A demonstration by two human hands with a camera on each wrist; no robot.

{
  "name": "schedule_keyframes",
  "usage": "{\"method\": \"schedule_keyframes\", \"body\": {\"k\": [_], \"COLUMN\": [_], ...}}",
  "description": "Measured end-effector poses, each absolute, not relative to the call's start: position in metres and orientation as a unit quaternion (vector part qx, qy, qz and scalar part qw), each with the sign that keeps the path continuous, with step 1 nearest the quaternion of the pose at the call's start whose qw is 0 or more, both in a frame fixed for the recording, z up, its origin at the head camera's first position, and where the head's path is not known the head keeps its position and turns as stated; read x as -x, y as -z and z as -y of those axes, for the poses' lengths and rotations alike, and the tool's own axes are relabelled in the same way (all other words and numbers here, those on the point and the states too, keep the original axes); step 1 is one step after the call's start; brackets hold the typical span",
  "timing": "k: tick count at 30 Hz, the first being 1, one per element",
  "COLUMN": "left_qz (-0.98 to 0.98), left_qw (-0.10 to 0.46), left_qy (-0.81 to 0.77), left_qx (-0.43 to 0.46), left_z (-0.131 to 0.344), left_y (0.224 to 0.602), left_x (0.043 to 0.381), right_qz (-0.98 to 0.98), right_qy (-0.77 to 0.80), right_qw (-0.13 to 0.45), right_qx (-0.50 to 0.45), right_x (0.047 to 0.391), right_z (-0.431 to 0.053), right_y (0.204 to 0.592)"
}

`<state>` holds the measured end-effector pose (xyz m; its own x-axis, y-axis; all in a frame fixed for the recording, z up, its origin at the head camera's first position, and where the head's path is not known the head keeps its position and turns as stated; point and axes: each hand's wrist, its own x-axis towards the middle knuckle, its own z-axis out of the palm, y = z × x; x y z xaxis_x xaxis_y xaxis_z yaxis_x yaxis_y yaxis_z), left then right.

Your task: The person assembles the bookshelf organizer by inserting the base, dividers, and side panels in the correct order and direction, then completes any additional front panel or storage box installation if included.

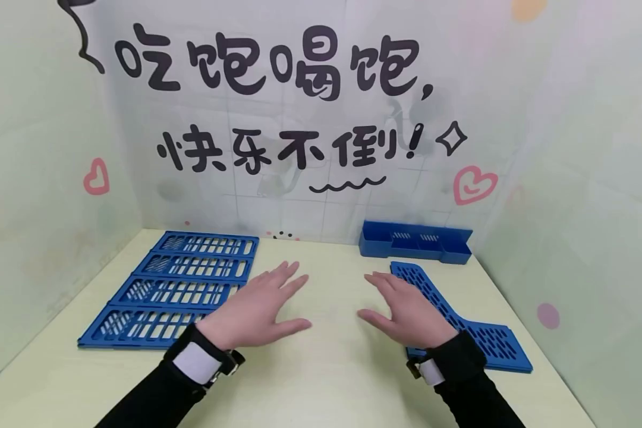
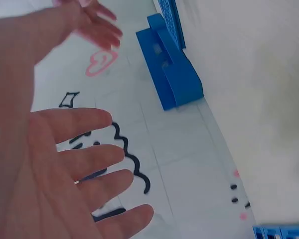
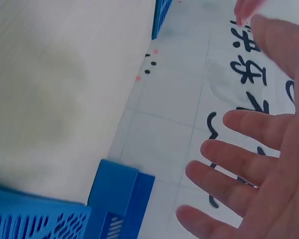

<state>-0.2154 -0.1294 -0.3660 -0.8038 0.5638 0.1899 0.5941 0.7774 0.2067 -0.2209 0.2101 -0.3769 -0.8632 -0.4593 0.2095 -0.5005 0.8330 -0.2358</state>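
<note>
Blue slotted panels (image 1: 184, 279), four of them, lie flat and edge to edge on the left of the table (image 1: 321, 386), running from near to far. The left hand (image 1: 257, 312) is held just to their right and hides part of the nearest ones in the head view; its fingers are straight and fanned, with the thumb well apart.

On the right of the table lies a blue bent panel (image 1: 466, 324), pierced with rows of slanted slots. The right hand (image 1: 409, 312) is held over its left part, fingers also straight and spread wide, thumb pointing left. Both palms are bare in the wrist views, with gaps between the fingers.

Just beyond the bent panel, at the far right, stands a blue divided tray (image 1: 417, 253) with several compartments, close to the back wall sheet (image 1: 278, 208). That sheet carries large black writing (image 1: 318, 80) in two lines, with a pink heart (image 1: 472, 190) to the right. Each arm has a black sleeve and a dark wrist strap with a white patch.
</note>
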Motion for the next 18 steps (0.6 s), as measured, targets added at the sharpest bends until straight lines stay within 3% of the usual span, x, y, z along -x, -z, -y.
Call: {"method": "schedule_keyframes", "body": {"k": [6,18], "left_qz": [0.949,0.991], "left_qw": [0.105,0.052], "left_qy": [0.134,0.116], "left_qx": [0.266,0.045], "left_z": [0.177,0.316], "left_y": [0.365,0.400], "left_x": [0.221,0.245], "right_qz": [0.962,0.982], "right_qy": [-0.151,-0.157], "right_qw": [0.078,-0.030], "right_qx": [-0.213,-0.104], "right_x": [0.218,0.211], "right_z": [-0.251,-0.329], "right_y": [0.380,0.415]}}
